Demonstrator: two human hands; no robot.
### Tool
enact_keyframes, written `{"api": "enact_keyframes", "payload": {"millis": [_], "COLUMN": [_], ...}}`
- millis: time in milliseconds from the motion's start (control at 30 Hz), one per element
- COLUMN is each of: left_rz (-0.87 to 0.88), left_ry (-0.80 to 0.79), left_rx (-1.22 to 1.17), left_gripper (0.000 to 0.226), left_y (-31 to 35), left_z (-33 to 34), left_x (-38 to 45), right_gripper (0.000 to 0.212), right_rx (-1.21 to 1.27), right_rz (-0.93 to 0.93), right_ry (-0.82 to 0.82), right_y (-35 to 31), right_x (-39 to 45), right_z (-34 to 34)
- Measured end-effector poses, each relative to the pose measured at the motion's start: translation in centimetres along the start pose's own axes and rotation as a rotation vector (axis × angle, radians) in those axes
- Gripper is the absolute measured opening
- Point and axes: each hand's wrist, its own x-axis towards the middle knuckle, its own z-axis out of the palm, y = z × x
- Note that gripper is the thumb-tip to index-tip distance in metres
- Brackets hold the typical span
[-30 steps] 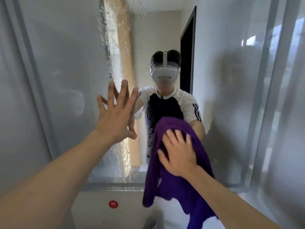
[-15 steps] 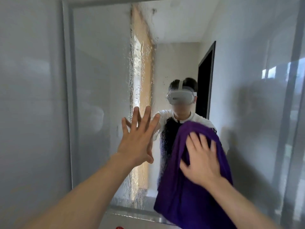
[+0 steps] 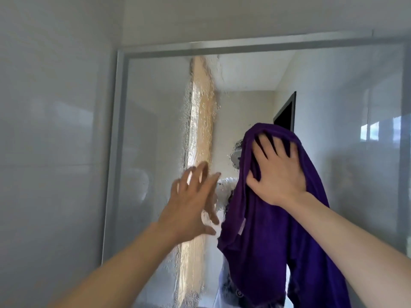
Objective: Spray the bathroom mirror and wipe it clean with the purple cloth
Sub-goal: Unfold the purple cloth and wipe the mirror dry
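The left hand [image 3: 191, 203] hovers nearest the camera, fingers spread and relaxed, holding nothing. Whether its fingertips touch the glass cannot be told (the hand is motion-blurred). Risk: bare skin on wet glass leaves prints that the cloth must then remove.

The right hand [image 3: 278, 172] sits above and to the right of the left hand. Its fingers are splayed and straight, and the palm presses the purple cloth [image 3: 266, 236] flat against the bathroom mirror [image 3: 155, 152]. The thumb digs slightly into a fold at the cloth's left edge. Nothing else secures the cloth.

Below the right hand, most of the cloth hangs loose and bunched. Risks:
- If palm pressure drops, the cloth is likely to slide off the glass and fall, since friction alone retains it.
- The trailing folds may drag across cleaned areas and leave streaks.
- Only the part under the palm wipes; the effective contact patch is small, so passes can leave gaps.

Beyond the left hand, a vertical band of spray droplets [image 3: 198, 130] remains on the glass, extending above and below that hand. Judged from this, the wipe is incomplete. Delay lets the droplets run down or dry into marks.

The mirror frame [image 3: 115, 141] lies further left of both hands; liquid pushed that way may collect along its edge.
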Motion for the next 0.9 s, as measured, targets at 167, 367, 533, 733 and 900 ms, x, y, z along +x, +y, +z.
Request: {"api": "enact_keyframes", "payload": {"millis": [167, 367, 533, 733, 900], "left_rz": [-0.092, -0.087, -0.054, -0.042, -0.025], "left_ry": [0.079, 0.036, 0.039, 0.032, 0.021], "left_rx": [0.091, 0.093, 0.089, 0.097, 0.099], "left_gripper": [0.151, 0.155, 0.154, 0.153, 0.149], "left_y": [-2.8, -2.6, -3.3, -3.0, -2.8], "left_z": [-7.1, -7.5, -7.4, -7.4, -7.6], "left_x": [6.1, 8.9, 8.7, 8.8, 8.7], "right_gripper": [0.072, 0.068, 0.069, 0.071, 0.078], "right_rx": [-0.006, 0.019, -0.038, -0.082, -0.017], "right_rz": [-0.093, -0.504, -0.859, -0.564, -0.090], "right_ry": [-0.024, -0.101, -0.121, -0.037, 0.011], "right_y": [-0.7, -4.5, -3.8, 2.5, 6.1], "right_x": [-0.3, -4.7, -6.5, 2.8, 11.4], "right_z": [0.1, 3.1, 4.5, -0.4, -6.0]}}
